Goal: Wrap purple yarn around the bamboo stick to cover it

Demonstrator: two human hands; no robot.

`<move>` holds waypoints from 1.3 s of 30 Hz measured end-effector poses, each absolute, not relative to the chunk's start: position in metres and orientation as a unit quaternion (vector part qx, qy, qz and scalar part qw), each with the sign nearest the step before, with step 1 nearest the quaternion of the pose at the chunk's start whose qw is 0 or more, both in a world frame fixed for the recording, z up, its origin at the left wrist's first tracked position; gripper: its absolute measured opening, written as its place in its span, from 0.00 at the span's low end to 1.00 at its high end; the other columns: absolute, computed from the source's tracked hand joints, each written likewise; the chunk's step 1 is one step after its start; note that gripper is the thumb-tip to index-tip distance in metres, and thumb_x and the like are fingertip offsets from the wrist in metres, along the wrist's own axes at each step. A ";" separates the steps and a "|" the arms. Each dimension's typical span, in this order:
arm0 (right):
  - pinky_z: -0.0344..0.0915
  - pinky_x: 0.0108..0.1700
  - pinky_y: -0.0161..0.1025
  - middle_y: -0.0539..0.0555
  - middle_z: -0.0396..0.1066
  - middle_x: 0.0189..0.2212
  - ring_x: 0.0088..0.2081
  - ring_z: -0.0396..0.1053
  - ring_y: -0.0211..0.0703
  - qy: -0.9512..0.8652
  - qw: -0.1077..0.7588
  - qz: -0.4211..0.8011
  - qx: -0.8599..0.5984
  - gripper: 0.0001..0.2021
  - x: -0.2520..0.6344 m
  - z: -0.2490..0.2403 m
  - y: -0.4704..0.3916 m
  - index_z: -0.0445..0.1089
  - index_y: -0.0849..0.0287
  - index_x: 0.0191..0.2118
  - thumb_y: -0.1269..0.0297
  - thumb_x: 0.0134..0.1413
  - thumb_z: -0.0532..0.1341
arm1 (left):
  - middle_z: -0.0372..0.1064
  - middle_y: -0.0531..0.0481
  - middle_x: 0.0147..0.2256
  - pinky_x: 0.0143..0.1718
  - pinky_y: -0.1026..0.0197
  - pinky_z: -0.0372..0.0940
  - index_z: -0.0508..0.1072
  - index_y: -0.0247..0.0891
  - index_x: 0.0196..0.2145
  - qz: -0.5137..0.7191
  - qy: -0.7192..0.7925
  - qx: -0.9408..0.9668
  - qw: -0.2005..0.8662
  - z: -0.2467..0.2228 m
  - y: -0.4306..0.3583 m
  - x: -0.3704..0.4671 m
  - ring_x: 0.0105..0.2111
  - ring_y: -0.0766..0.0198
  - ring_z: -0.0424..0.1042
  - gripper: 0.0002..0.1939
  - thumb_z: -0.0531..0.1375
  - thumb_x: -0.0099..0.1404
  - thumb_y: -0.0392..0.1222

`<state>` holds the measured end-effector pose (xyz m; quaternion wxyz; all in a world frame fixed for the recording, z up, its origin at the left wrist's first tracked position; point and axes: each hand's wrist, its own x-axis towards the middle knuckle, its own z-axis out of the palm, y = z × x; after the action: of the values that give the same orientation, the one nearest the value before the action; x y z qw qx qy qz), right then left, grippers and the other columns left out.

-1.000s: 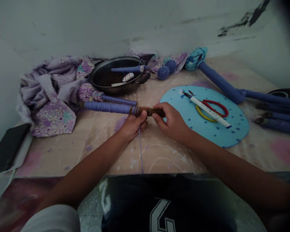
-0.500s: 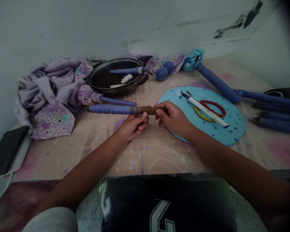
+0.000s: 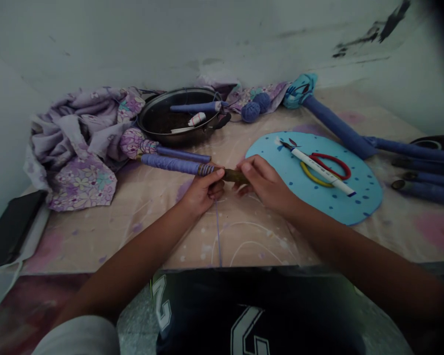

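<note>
A wooden stick (image 3: 235, 175) lies across both my hands, above the table. Purple-blue yarn is wound tightly round its left part, with a few spaced turns close to my left hand. My left hand (image 3: 203, 191) is closed round the stick, its thumb on top at the edge of the windings. My right hand (image 3: 268, 182) has its thumb and fingers closed on the bare brown right end. From beneath my left hand a thin yarn strand (image 3: 218, 231) runs down to the table's front edge. Some fingertips are hidden behind the stick.
Behind are a dark pan (image 3: 159, 130), two yarn balls (image 3: 250, 112) and a floral cloth (image 3: 72, 138). A blue dotted mat (image 3: 281, 170) carries a white marker (image 3: 318, 166) and red and yellow loops. Several wrapped sticks (image 3: 429, 190) lie right; a black phone-like object (image 3: 15, 229) lies left.
The stick has tilted slightly, its right end now lower than its left. My right hand has shifted its grip at the bare end. My left hand keeps hold.
</note>
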<state>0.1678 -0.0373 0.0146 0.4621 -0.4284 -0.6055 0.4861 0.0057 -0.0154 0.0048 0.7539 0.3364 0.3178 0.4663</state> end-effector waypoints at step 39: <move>0.55 0.20 0.30 0.48 0.66 0.24 0.21 0.61 0.32 -0.643 0.408 0.493 -0.420 0.14 0.176 0.014 -0.029 0.67 0.60 0.41 0.56 0.53 0.60 | 0.54 0.64 0.16 0.14 0.71 0.41 0.63 0.41 0.33 0.485 0.312 0.422 0.699 0.003 -0.022 0.010 0.12 0.79 0.46 0.19 0.68 0.48 0.42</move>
<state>0.1755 -0.0291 0.0143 0.4082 -0.4203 -0.6430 0.4932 0.0099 -0.0219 0.0035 0.6991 0.4225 0.3121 0.4853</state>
